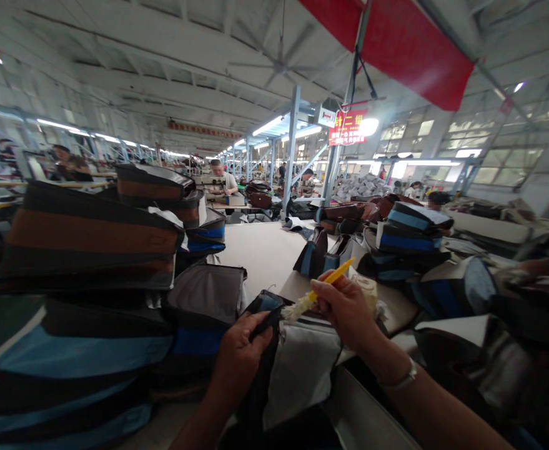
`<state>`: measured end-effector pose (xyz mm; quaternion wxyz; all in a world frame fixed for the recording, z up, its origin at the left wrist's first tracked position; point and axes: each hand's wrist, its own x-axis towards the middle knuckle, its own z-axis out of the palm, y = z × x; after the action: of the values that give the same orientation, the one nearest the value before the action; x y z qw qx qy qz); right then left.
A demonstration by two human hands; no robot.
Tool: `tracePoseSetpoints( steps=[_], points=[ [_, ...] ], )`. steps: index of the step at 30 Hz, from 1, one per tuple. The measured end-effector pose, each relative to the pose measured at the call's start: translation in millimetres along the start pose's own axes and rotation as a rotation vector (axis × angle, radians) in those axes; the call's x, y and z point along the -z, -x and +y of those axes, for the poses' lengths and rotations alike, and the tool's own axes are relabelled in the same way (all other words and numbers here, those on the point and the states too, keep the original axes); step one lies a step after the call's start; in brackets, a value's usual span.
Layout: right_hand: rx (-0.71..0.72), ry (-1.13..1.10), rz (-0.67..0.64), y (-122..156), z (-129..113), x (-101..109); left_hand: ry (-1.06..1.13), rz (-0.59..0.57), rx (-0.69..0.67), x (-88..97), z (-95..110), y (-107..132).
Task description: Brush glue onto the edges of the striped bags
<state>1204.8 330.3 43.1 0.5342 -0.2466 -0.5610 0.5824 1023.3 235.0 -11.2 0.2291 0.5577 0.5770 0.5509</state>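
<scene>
In front of me, my left hand (pixel 243 350) is closed on the dark edge of a fabric bag piece (pixel 305 365) with a pale grey lining. My right hand (pixel 346 312) grips a brush with a yellow handle (pixel 334 273). The brush's pale, ragged bristles (pixel 297 309) reach the bag's edge, close to my left fingertips. Behind my right hand is a cream-coloured round object (pixel 364 289), partly hidden, so its kind does not show. The lower part of the bag piece is in shadow.
Stacked bags with brown bands (pixel 91 228) and light blue bands (pixel 87 350) rise on the left. More bags with blue bands (pixel 410 240) lie to the right. The white tabletop (pixel 260 250) runs ahead. Another person's arm (pixel 548 267) shows at the right edge.
</scene>
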Motion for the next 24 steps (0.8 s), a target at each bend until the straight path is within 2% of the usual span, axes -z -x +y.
tracePoseSetpoints(
  steps=[4, 9, 15, 18, 21, 22, 24],
  points=[
    [0.115, 0.131, 0.077, -13.1, 20.4, -19.1, -0.025, -0.026, -0.006, -0.5, 2.3, 2.9],
    [0.176, 0.121, 0.191, -22.1, 17.8, -15.9, -0.001, 0.033, 0.077, 4.5, -8.9, 4.0],
    [0.218, 0.244, 0.123, -24.9, 30.6, -23.4, -0.078, 0.019, 0.019, 2.4, -14.5, 4.2],
    [0.245, 0.244, 0.208, -32.6, 14.0, -12.6, -0.276, 0.172, -0.078, 1.5, -20.6, 5.2],
    [0.287, 0.082, 0.292, -29.5, -22.6, 15.1, -0.562, 0.443, -0.187, 3.5, -30.3, 4.0],
    [0.309, 0.018, 0.316, -24.9, -34.7, 25.9, -0.608, 0.497, -0.186, 4.9, -33.1, 2.8],
    [0.342, -0.075, 0.364, -11.1, -52.3, 47.2, -0.599, 0.473, -0.077, 9.0, -36.9, -0.6]
  ],
)
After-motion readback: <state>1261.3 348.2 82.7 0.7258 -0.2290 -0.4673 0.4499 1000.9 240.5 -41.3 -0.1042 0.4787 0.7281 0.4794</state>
